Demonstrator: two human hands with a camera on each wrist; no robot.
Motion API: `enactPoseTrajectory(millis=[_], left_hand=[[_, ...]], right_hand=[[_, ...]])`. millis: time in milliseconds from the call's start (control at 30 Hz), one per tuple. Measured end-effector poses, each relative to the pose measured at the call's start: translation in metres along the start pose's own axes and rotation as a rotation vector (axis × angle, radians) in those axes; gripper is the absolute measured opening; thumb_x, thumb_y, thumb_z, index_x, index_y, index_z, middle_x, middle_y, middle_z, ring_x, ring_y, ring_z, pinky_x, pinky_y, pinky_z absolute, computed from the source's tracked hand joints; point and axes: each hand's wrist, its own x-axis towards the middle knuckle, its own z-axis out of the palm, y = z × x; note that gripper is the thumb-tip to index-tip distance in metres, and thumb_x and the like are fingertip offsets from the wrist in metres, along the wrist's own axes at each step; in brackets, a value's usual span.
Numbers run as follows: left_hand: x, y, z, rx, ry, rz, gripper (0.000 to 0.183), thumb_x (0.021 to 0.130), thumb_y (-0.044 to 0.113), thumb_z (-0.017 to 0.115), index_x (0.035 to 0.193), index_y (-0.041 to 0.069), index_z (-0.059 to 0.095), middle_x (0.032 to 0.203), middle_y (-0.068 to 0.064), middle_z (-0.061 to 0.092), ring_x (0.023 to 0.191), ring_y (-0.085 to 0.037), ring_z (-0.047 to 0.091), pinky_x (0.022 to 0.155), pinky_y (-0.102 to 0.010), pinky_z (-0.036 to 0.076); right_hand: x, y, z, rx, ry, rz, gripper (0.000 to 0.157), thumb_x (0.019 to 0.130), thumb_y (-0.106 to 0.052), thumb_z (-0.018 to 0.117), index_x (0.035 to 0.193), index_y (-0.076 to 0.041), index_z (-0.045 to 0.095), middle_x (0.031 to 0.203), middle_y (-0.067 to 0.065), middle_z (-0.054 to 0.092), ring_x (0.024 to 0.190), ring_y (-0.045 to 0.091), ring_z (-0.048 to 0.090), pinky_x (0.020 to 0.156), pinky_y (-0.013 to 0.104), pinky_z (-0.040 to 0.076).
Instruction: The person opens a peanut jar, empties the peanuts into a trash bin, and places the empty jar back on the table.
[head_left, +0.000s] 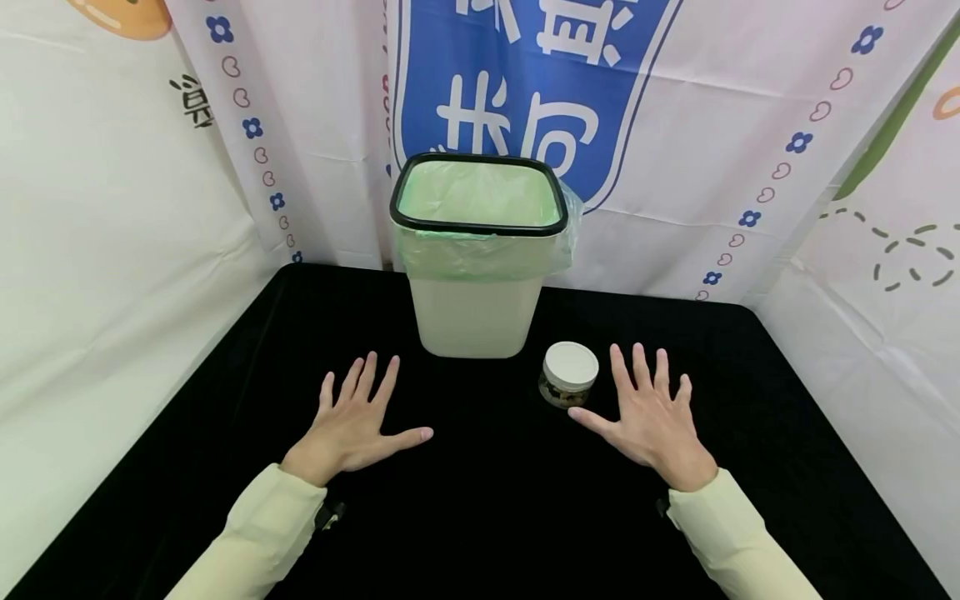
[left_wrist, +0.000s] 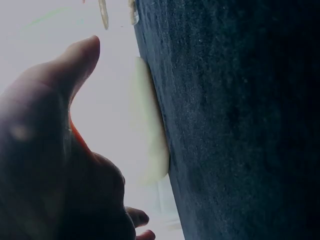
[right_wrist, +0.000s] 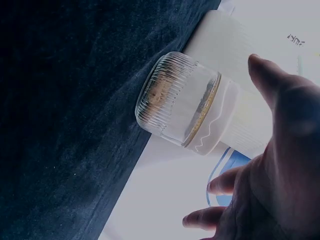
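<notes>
A small clear jar (head_left: pixel 569 375) with a white lid stands upright on the black table, something brown inside it. In the right wrist view the jar (right_wrist: pixel 172 100) shows ribbed sides, with the brown contents near its base. My right hand (head_left: pixel 651 419) is spread just right of the jar, its thumb tip close to the jar's lower edge; I cannot tell whether they touch. My left hand (head_left: pixel 352 422) is spread over the left part of the table and holds nothing. Behind both hands stands a pale trash can (head_left: pixel 477 312) with a black rim.
A light green bag (head_left: pixel 480 254) lines the trash can and hangs over its rim. The black table (head_left: pixel 480 500) ends at a printed white curtain (head_left: pixel 330 150) behind, with a blue sign. White cloth walls flank both sides.
</notes>
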Motion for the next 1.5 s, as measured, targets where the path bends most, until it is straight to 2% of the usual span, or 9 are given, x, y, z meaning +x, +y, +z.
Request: enactPoseTrajectory(millis=[300, 500, 733, 833, 1000, 1167, 1300, 1400, 1500], left_hand=[[0.004, 0.002, 0.002, -0.011, -0.011, 0.038, 0.114, 0.092, 0.081, 0.054, 0.171, 0.012, 0.01, 0.176, -0.026, 0.007, 0.162, -0.05, 0.008, 0.122, -0.079, -0.002], [0.009, 0.004, 0.004, -0.026, -0.026, 0.058, 0.113, 0.094, 0.079, 0.054, 0.171, 0.01, 0.009, 0.176, -0.025, 0.006, 0.162, -0.05, 0.009, 0.123, -0.079, -0.002], [0.019, 0.006, 0.008, -0.091, -0.036, 0.114, 0.104, 0.101, 0.06, 0.061, 0.17, 0.004, 0.008, 0.175, -0.029, 0.007, 0.16, -0.053, 0.013, 0.122, -0.08, 0.002], [0.025, 0.006, 0.011, -0.114, -0.047, 0.13, 0.101, 0.102, 0.054, 0.064, 0.169, 0.003, 0.009, 0.174, -0.03, 0.01, 0.159, -0.054, 0.017, 0.122, -0.081, 0.007], [0.033, 0.013, 0.013, -0.195, -0.053, 0.148, 0.094, 0.102, 0.046, 0.065, 0.168, 0.001, 0.015, 0.173, -0.027, 0.02, 0.157, -0.052, 0.025, 0.119, -0.079, 0.025], [0.041, 0.024, 0.016, -0.331, -0.035, 0.171, 0.088, 0.099, 0.038, 0.07, 0.165, 0.001, 0.026, 0.167, -0.025, 0.034, 0.152, -0.049, 0.037, 0.118, -0.072, 0.036], [0.052, 0.018, 0.031, -0.349, 0.022, 0.234, 0.086, 0.098, 0.042, 0.072, 0.162, 0.001, 0.032, 0.157, -0.023, 0.046, 0.135, -0.043, 0.055, 0.105, -0.06, 0.051], [0.055, 0.018, 0.034, -0.373, 0.043, 0.253, 0.084, 0.098, 0.039, 0.073, 0.161, 0.001, 0.034, 0.152, -0.022, 0.05, 0.128, -0.039, 0.06, 0.099, -0.056, 0.055], [0.054, 0.026, 0.029, -0.419, 0.045, 0.229, 0.08, 0.097, 0.031, 0.074, 0.16, 0.0, 0.035, 0.149, -0.021, 0.052, 0.128, -0.038, 0.06, 0.104, -0.055, 0.054]], right_hand=[[0.002, 0.0, -0.003, 0.001, -0.033, -0.016, 0.118, 0.09, -0.09, 0.045, 0.172, -0.015, 0.005, 0.176, 0.026, 0.001, 0.159, 0.059, 0.004, 0.115, 0.085, 0.02], [0.003, -0.001, -0.003, -0.003, -0.017, -0.034, 0.116, 0.091, -0.089, 0.043, 0.171, -0.014, 0.009, 0.176, 0.027, 0.008, 0.158, 0.058, 0.012, 0.116, 0.083, 0.023], [0.006, -0.005, -0.003, -0.045, 0.047, -0.049, 0.113, 0.092, -0.088, 0.044, 0.17, -0.012, 0.016, 0.174, 0.028, 0.018, 0.154, 0.056, 0.025, 0.113, 0.079, 0.034], [0.007, -0.009, -0.003, -0.057, 0.073, -0.062, 0.11, 0.094, -0.085, 0.047, 0.17, -0.011, 0.018, 0.172, 0.029, 0.023, 0.152, 0.055, 0.03, 0.11, 0.076, 0.039], [0.011, -0.013, -0.003, -0.085, 0.124, -0.077, 0.103, 0.095, -0.079, 0.053, 0.168, -0.012, 0.024, 0.164, 0.029, 0.036, 0.143, 0.053, 0.043, 0.098, 0.07, 0.048], [0.016, -0.016, -0.002, -0.111, 0.171, -0.089, 0.099, 0.095, -0.08, 0.051, 0.166, -0.014, 0.031, 0.153, 0.026, 0.049, 0.126, 0.048, 0.054, 0.081, 0.059, 0.051], [0.02, -0.02, -0.002, -0.105, 0.203, -0.097, 0.098, 0.094, -0.083, 0.049, 0.163, -0.014, 0.038, 0.145, 0.024, 0.055, 0.116, 0.044, 0.057, 0.075, 0.052, 0.05], [0.024, -0.023, -0.001, -0.107, 0.229, -0.099, 0.095, 0.094, -0.083, 0.048, 0.16, -0.014, 0.044, 0.141, 0.023, 0.057, 0.112, 0.043, 0.059, 0.072, 0.05, 0.051], [0.027, -0.025, -0.001, -0.112, 0.244, -0.102, 0.093, 0.094, -0.083, 0.048, 0.157, -0.014, 0.047, 0.139, 0.023, 0.058, 0.108, 0.042, 0.059, 0.069, 0.048, 0.051]])
